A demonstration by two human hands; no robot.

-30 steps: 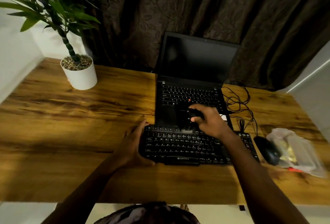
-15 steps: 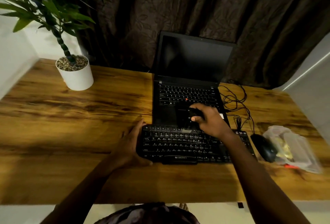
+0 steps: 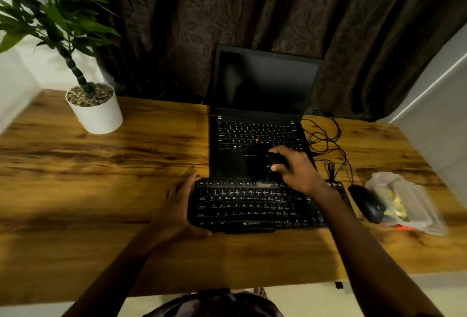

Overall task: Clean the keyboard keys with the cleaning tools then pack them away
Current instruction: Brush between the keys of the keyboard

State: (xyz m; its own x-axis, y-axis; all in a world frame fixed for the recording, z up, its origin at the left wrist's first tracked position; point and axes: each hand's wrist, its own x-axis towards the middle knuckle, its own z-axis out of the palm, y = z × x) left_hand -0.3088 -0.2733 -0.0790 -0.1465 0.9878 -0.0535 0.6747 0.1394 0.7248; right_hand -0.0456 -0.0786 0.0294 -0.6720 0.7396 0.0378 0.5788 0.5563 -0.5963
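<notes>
Black plastic external keyboard [image 3: 252, 205] sits on the wooden tabletop [image 3: 101, 177], just in front of the open black laptop [image 3: 262, 84]. Left hand [image 3: 177, 211] lies against its left edge, fingers straight, bracing it so it won't slide. Right hand [image 3: 299, 171] has fingers curled round a dark cleaning tool [image 3: 261, 168] at the top key row; too blurred to tell its type

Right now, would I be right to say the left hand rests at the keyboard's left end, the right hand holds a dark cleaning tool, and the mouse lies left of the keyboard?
Not quite: the head view shows the mouse lying right of the keyboard. The left hand does rest at its left end, and the right hand does hold the dark cleaning tool.
</notes>
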